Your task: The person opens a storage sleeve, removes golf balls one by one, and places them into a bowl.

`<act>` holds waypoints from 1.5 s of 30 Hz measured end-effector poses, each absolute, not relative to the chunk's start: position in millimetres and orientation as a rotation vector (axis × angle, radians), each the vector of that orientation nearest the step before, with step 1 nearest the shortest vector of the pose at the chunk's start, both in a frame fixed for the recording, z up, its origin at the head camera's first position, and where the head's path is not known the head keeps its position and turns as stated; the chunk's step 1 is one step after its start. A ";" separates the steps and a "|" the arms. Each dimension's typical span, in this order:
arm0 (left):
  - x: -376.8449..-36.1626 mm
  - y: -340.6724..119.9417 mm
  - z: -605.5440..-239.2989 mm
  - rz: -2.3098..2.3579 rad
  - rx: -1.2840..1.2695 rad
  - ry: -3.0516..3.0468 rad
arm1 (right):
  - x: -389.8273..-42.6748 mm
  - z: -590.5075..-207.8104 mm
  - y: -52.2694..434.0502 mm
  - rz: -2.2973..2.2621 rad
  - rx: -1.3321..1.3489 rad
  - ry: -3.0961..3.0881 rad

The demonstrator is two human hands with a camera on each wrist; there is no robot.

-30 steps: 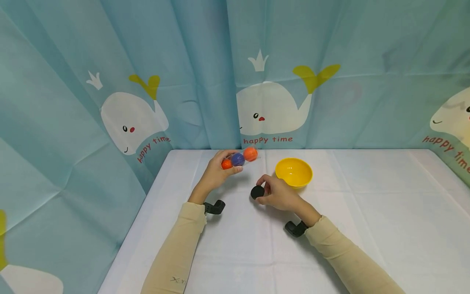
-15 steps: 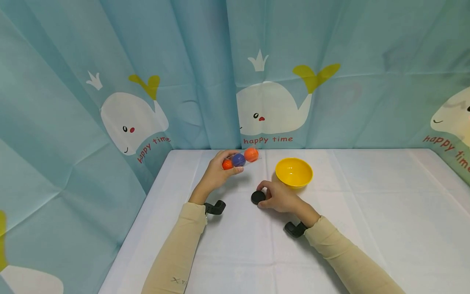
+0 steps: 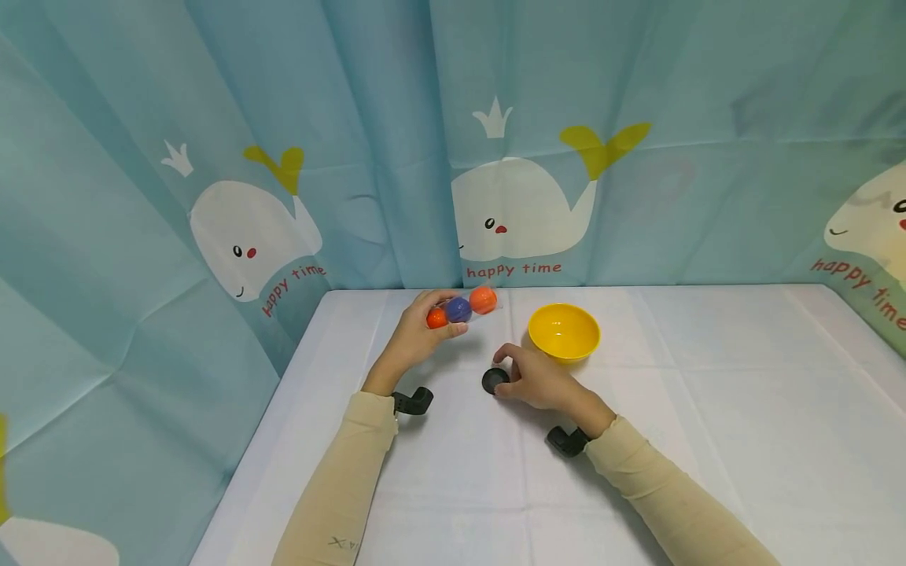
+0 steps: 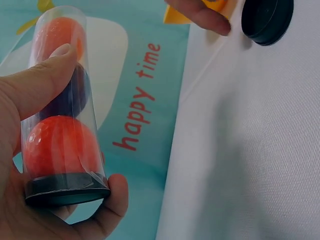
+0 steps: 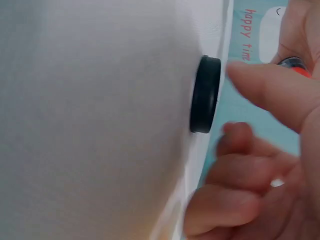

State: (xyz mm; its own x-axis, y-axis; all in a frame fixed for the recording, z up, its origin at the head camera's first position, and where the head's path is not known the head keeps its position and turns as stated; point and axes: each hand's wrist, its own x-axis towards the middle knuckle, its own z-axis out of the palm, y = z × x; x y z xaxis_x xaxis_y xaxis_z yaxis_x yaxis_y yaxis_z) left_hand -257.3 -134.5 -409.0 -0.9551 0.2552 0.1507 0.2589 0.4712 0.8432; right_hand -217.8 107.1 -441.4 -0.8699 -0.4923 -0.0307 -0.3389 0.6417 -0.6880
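Note:
My left hand (image 3: pixel 416 334) grips a clear plastic tube (image 4: pixel 60 150) above the far left part of the table. Inside the tube sit an orange ball, a purple ball (image 3: pixel 458 309) and another orange ball (image 3: pixel 484 299). A black cap (image 4: pixel 67 189) closes the tube's end near my palm; the far end shows no cap. On the cloth lies a loose round black cap (image 5: pixel 205 95), its hollow side up in the head view. My right hand (image 3: pixel 543 381) hovers by it, thumb and fingertips apart from it in the right wrist view, holding nothing.
A yellow bowl (image 3: pixel 564 347) stands just beyond my right hand. White cloth covers the table (image 3: pixel 453 487). Behind it hangs a blue curtain (image 3: pixel 396 157) with printed whales, along the table's back edge and left side.
My right hand has lowered the black cap slightly toward me onto the cloth and let go of it. The left hand keeps the tube almost still.

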 end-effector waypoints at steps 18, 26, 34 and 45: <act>-257.1 -128.7 -409.0 -1.490 -0.540 -2.667 | -231.1 -401.0 143.2 -1.375 -0.677 2.784; -252.7 -120.7 -408.0 -1.472 -0.574 -2.659 | -236.9 -394.0 164.6 -1.458 -0.586 2.744; -251.3 -110.6 -404.5 -1.400 -0.600 -2.697 | -242.9 -390.5 176.5 -1.495 -0.580 2.632; -254.7 -99.1 -393.3 -1.256 -0.629 -2.699 | -245.8 -390.7 188.4 -1.514 -0.587 2.599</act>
State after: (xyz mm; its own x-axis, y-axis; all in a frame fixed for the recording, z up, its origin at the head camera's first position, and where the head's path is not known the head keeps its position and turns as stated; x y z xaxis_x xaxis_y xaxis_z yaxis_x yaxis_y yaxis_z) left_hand -254.7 -99.1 -393.3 -0.9100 0.3250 0.2576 0.4064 0.5749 0.7102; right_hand -245.8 188.4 -390.7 -0.9237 -0.3627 0.1235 -0.2864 0.4393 -0.8514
